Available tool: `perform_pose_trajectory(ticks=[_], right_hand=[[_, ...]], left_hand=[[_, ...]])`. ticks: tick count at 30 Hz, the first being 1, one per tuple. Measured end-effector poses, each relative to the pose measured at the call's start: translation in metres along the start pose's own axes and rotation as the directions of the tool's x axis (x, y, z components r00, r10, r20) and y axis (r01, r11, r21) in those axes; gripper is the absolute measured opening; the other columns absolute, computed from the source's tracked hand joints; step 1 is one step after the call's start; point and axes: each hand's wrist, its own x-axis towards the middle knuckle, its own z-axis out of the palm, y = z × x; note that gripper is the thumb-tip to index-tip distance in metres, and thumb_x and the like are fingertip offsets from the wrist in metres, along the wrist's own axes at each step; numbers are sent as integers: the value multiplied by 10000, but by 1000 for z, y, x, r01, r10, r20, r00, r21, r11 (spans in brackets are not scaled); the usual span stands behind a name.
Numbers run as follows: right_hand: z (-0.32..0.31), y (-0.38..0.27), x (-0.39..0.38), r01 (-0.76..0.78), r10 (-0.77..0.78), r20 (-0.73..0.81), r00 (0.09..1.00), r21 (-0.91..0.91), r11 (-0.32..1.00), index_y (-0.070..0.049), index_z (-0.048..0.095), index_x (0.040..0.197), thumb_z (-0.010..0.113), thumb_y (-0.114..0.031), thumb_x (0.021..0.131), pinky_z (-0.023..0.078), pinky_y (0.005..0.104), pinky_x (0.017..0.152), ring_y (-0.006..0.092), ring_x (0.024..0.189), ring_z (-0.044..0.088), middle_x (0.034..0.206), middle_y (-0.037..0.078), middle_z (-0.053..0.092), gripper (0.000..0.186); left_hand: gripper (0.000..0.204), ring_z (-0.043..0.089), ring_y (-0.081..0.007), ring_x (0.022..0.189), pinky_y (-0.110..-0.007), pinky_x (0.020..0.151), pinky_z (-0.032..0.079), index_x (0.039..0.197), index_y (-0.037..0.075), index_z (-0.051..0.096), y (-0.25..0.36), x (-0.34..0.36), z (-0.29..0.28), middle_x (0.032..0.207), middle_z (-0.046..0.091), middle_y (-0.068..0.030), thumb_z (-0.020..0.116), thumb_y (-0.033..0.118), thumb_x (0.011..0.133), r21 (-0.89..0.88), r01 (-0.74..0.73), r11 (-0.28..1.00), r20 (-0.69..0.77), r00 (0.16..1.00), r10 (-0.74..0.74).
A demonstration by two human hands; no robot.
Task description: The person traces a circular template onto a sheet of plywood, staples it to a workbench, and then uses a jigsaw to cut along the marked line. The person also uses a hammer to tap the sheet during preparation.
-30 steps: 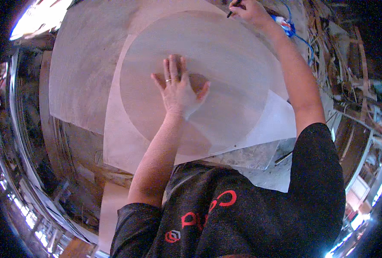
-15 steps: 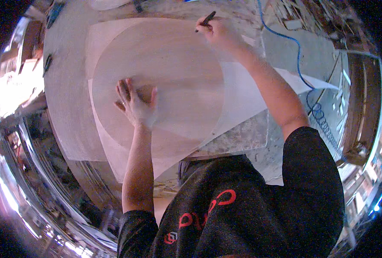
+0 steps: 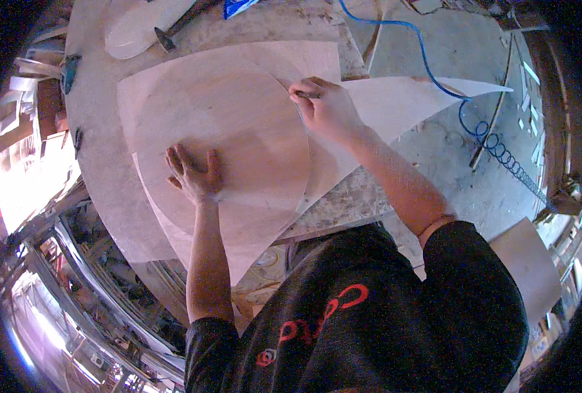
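A large, thin round wooden disc lies flat on a pale sheet. My left hand rests on the disc's left part, fingers spread and thumb out. Over at the disc's upper right edge, my right hand is closed around a dark marker pen. The pen's tip is hard to make out at this edge. Beneath the disc, another pale sheet tapers to a point at the right.
A blue air hose crosses the sheet's right part and runs into coils. A dark-bladed tool lies beyond the disc, near a pale rounded piece. Long stacked strips stand at the lower left.
My right hand has moved with the marker pen from the disc's far edge nearer along its right edge. My left hand stays spread on the disc. The view has shifted.
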Motion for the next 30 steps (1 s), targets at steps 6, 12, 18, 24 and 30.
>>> perform_pose_trajectory(ticks=[6, 12, 18, 24, 30], right_hand=[[-4, 4, 11, -94, 76, -238, 968, -64, 994, -14, 627, 887, 624, -123, 912, 504, 482, 673, 387, 770, 622, 819, 185, 632, 112], [15, 27, -17, -101, 118, 118, 986, -140, 985, -3, 652, 1033, 702, -190, 874, 518, 443, 709, 368, 811, 630, 837, 171, 644, 251], [42, 34, -7, -27, 25, -18, 1000, -138, 990, -1, 645, 1176, 765, -277, 818, 520, 470, 779, 372, 897, 639, 965, 209, 655, 468], [50, 10, 30, -152, 213, 180, 960, -305, 940, 19, 627, 1224, 815, -289, 750, 514, 456, 830, 383, 995, 619, 1079, 245, 617, 595], [49, 14, 5, -92, 209, 290, 934, -371, 924, 48, 625, 1219, 834, -249, 709, 510, 439, 843, 367, 987, 611, 1093, 230, 596, 626]], left_hand=[[930, 189, -316, 1514, -671, 1159, 82, 1539, 85, 323, -20, 0, 9, 1627, 228, -151, 676, 571, 829, 91, -17, 996, -31, 999, 20], [935, 230, -336, 1495, -643, 1176, 87, 1525, 70, 339, -35, -44, 4, 1608, 242, -187, 676, 597, 829, -194, 334, 922, -158, 917, -366], [966, 208, -345, 1499, -616, 1188, 69, 1495, -29, 350, -69, -158, 7, 1596, 244, -231, 658, 620, 849, -264, 599, 756, -69, 770, -634], [1057, 142, -340, 1518, -619, 1187, 41, 1495, -64, 315, -65, -175, 9, 1614, 202, -222, 699, 634, 801, -422, 620, 662, -13, 726, -688], [1028, 80, -350, 1529, -657, 1166, -14, 1454, -58, 398, -82, -175, 0, 1631, 151, -219, 745, 615, 758, -422, 687, 591, 34, 664, -747]])
